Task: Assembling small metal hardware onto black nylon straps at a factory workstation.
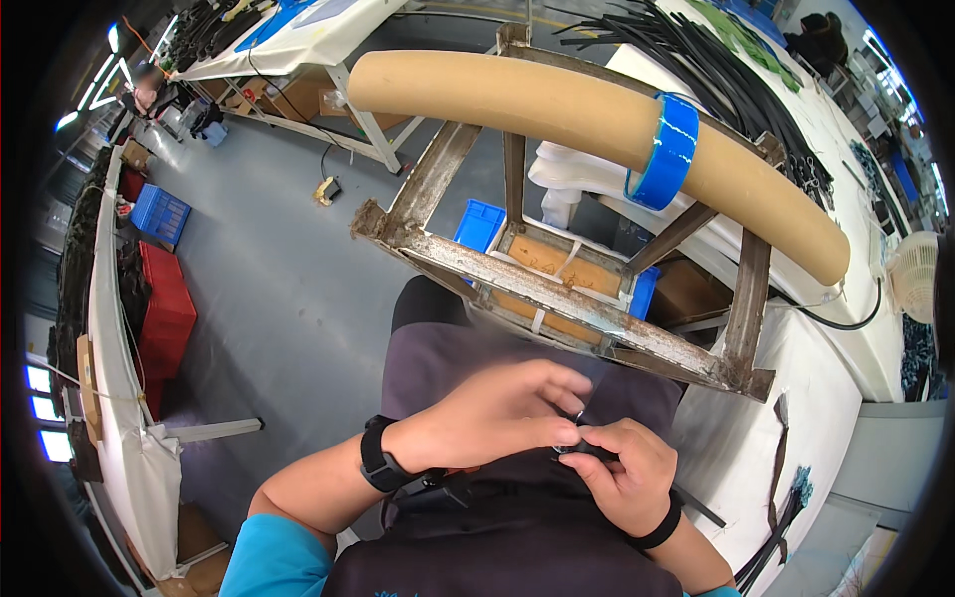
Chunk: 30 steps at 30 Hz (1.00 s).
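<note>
**A:** Talk me through it, biggest thing first.

**B:** I've got grey floor (279, 289) filling the left half, then a white-covered counter (846, 328) sweeping down the right with a heap of black strips (716, 60) on its far end. A second counter (298, 40) sits top left, blue sheets on it. Along the left edge there's a long white-draped bench (114, 378).

**A:** And dead centre?

**B:** A rusty metal frame (557, 289) right in front of my knees, and lying across its top a long tan cardboard tube (557, 104). One glossy blue tape band (668, 151) wraps the tube towards its right end. No other label that I can make out.

**A:** Boxes, crates?

**B:** Red crates (164, 308) stacked by the left bench, a blue crate (159, 212) beyond them. Under the frame, a blue bin (479, 224) and a brown carton (557, 269) strapped with white bands. A white fan (915, 274) at the far right edge.

**A:** Now the hands.

**B:** Both over my lap, touching. My left hand (497, 413), black watch on the wrist, has its fingers pressed together, pinching a small dark part (577, 448). My right hand (622, 473), black band on the wrist, curls around the same part from below. It's black with a glint of metal, mostly hidden; I can't tell its shape.
</note>
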Motion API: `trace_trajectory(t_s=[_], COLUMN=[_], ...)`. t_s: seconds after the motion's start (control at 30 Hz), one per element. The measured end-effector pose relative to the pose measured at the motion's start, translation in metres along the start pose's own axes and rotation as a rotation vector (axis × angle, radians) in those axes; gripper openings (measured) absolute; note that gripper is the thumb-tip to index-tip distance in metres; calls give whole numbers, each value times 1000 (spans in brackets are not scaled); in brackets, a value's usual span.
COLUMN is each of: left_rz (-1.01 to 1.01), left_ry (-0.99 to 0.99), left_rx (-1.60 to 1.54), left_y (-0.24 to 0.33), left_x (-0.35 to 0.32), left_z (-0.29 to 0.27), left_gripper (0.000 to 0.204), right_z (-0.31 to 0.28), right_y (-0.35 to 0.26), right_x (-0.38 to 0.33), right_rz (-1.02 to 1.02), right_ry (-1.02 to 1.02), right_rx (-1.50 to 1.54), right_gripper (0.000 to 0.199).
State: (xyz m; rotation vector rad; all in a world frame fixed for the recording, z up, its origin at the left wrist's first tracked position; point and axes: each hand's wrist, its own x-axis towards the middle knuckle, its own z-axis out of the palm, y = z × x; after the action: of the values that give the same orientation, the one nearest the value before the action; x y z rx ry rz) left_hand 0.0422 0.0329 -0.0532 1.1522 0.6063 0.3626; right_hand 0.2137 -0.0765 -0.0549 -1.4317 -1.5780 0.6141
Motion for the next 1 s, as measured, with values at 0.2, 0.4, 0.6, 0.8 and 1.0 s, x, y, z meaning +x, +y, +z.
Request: trace_trajectory(t_s=[0.2, 0.4, 0.6, 0.8, 1.0], left_rz=[293, 539, 105, -33, -54], left_ry=[23, 71, 173, 38, 59], left_rx=[479, 573, 107, 25, 55], left_y=[15, -2, -8, -5, -4], left_x=[3, -6, -15, -4, 4], left_z=[7, 8, 17, 13, 15], left_gripper=[12, 18, 10, 11, 12], right_z=[-13, -18, -10, -2, -16], right_y=[-4, 7, -6, 2, -7], right_x=[3, 5, 2, -11, -10], right_rz=[187, 303, 215, -142, 68], right_ry=[-11, -211, -137, -12, -47], right_rx=[123, 312, 210, -92, -24], right_gripper=[25, 14, 28, 37, 29])
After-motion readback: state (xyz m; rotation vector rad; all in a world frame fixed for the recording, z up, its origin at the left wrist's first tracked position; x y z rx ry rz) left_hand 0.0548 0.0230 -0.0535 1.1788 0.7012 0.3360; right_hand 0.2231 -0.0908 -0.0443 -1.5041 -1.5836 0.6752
